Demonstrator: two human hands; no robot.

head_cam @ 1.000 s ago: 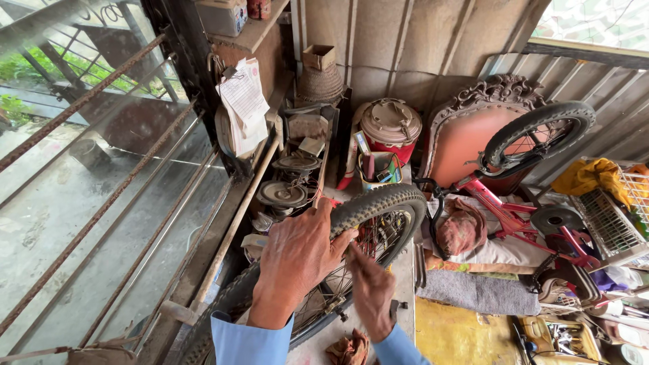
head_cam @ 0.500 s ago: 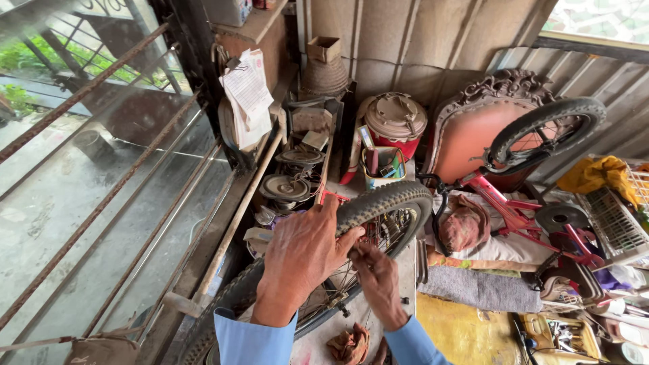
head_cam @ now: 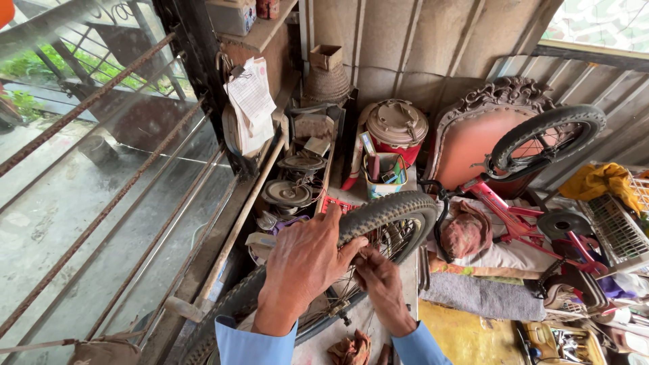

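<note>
Head view looks down on a cluttered workshop corner where two bare hands in light blue sleeves work on a bicycle wheel (head_cam: 395, 216). Its knobby tyre arcs from the lower left up toward the middle of the picture, with the spokes showing inside the rim. The left hand (head_cam: 304, 267) lies over the top of the tyre, palm down, fingers spread and curled around the tread so that it grips it, thumb pointing toward the rim. The right hand (head_cam: 378, 280) sits just beside it, below the tyre, with its fingers bent in close against the rim and spokes; whether they pinch anything small cannot be told.

Behind the wheel stand a red and tan jug with a lid (head_cam: 397, 128) and a small tub of tools (head_cam: 382, 177). To the right a red child's bicycle (head_cam: 514, 209) lies upended, its small wheel (head_cam: 546, 138) raised against an ornate chair back (head_cam: 473, 128). Paper sheets (head_cam: 251, 101) hang clipped on the left, above a stack of metal discs (head_cam: 287, 192). A long wooden handle (head_cam: 236, 230) leans beside the barred window (head_cam: 101, 169). A crumpled rag (head_cam: 348, 350) lies between the sleeves.
</note>
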